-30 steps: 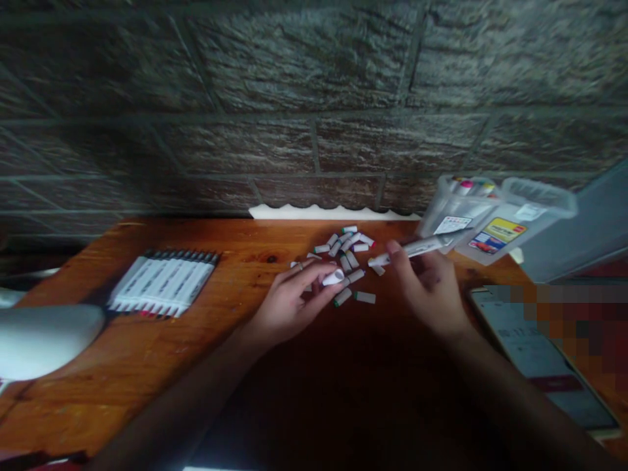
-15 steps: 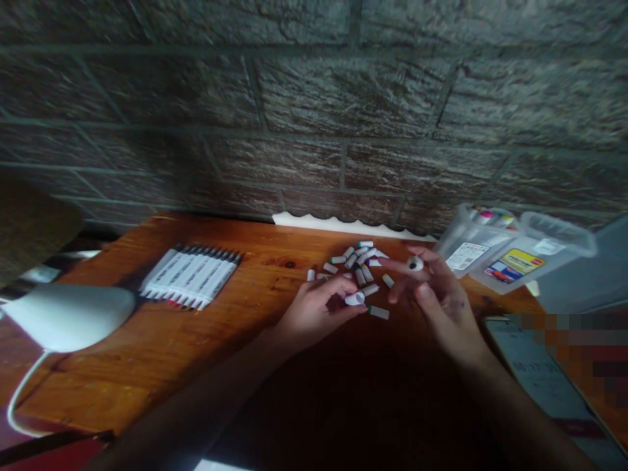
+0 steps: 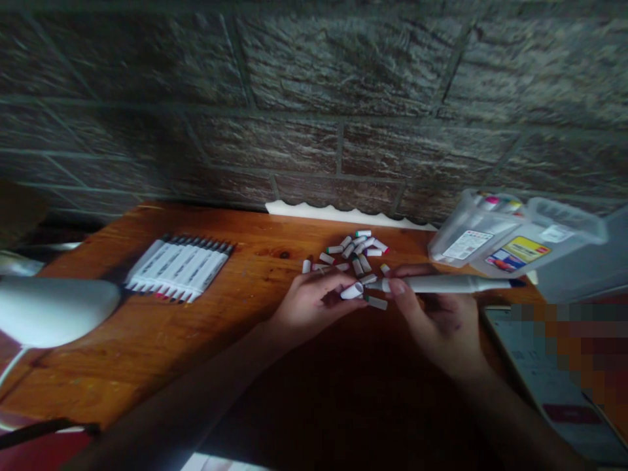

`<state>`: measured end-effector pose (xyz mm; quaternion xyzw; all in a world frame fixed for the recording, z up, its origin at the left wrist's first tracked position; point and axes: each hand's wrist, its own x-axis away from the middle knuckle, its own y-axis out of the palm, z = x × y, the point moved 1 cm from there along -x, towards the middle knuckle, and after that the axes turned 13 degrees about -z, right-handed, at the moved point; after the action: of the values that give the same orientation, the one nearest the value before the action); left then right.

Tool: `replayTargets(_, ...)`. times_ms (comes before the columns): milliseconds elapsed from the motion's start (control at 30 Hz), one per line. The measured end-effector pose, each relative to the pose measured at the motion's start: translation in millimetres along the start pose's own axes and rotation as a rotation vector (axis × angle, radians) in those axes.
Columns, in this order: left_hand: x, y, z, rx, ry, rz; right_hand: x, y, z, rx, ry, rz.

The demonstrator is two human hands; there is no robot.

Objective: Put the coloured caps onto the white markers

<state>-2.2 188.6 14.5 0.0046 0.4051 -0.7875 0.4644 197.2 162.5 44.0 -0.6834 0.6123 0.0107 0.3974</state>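
Between the thumb and fingers of my left hand [image 3: 314,301] is a white marker cap [image 3: 352,291], its open end turned to the right. My right hand [image 3: 436,314] grips an uncapped white marker [image 3: 441,283] lying level, with a dark tip at its right end. The marker's left, thin end is close to the cap; whether they touch I cannot tell. Beyond my hands lies a loose pile of marker caps [image 3: 360,246] with coloured ends. One more cap [image 3: 377,303] rests just right of my left fingertips.
At left, a row of uncapped white markers [image 3: 179,268] lies side by side near a white lamp head [image 3: 53,311]. Clear plastic containers [image 3: 510,245], one with markers inside, stand at right. A brick wall [image 3: 294,144] rises behind the wooden table [image 3: 255,242].
My right hand has turned the marker from end-on to level and brought its thin end leftward, close to the cap. The left hand keeps its hold on the cap. The view has shifted slightly.
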Motion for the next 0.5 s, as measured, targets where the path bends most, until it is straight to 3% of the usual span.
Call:
replayTargets(200, -1, 0.7, -1, -0.051, 0.073, 0.024, 3, 7, 0, 0.153, -0.070, -0.097)
replayTargets(333, -1, -0.1, 0, -0.098, 0.114, 0.048, -3, 4, 7, 0.291, -0.106, -0.049)
replayTargets(500, 1, -0.6, 8, -0.095, 0.129, 0.113, -11, -15, 35, 0.338, 0.159, 0.059)
